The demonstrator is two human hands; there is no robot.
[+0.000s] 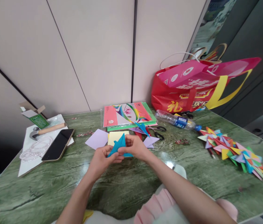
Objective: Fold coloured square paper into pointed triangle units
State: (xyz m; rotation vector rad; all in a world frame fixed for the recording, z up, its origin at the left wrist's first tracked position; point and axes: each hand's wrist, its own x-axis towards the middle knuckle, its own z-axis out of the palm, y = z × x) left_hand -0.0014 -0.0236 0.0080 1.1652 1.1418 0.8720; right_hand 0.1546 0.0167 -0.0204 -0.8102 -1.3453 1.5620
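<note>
Between my hands is a blue folded paper piece (118, 145), pointed at its upper end, held above the green table. My left hand (103, 158) pinches its lower left side. The fingers of my right hand (134, 146) grip its right edge. Just behind the hands lies a pad of pale yellow paper squares (115, 137), partly covered by them. A lilac paper square (97, 139) rests to the left of the pad. To the right are a lilac folded paper (151, 141) and another blue folded piece (142, 128), near black-handled scissors (159, 136).
Packs of coloured paper (128, 114) lie at the back, beside a red bag (185, 90) and a plastic bottle (180, 121). Colourful folded-paper pieces (235, 152) are heaped at right. At left are a phone (58, 145), a hammer (48, 129), a green-white box (38, 119) and beads (35, 149).
</note>
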